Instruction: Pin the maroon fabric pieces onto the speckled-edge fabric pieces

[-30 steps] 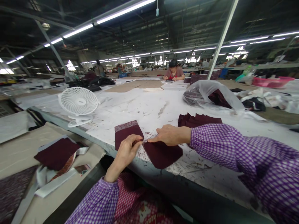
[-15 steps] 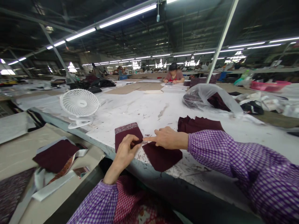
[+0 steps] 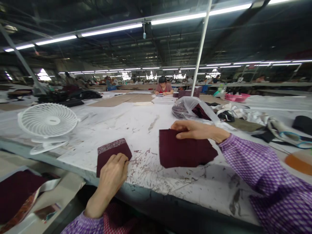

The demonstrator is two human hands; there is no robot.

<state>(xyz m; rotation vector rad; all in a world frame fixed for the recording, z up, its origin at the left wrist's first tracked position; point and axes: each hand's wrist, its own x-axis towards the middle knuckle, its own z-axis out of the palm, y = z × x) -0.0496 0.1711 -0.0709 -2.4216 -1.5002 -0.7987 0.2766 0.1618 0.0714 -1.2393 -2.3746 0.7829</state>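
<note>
My left hand [image 3: 114, 174], fingers curled together, presses on the lower right part of a maroon fabric piece [image 3: 107, 157] with a speckled grey band along its top. This piece lies near the table's front edge. To the right, my right hand [image 3: 195, 130] grips the top edge of a second maroon fabric piece [image 3: 184, 151], thumb on the near face and fingers behind it. Whether more layers are under that piece I cannot tell.
A white fan [image 3: 48, 122] stands on the white-covered table [image 3: 143, 175] at left. Farther back are a clear plastic bag [image 3: 186, 105] with dark fabric and a person [image 3: 163, 87]. Fabric scraps [image 3: 18, 191] lie on a lower surface at left.
My right hand has moved away from my left hand, to the right, and now grips maroon fabric there. My left hand stays at the banded piece. The view has turned right.
</note>
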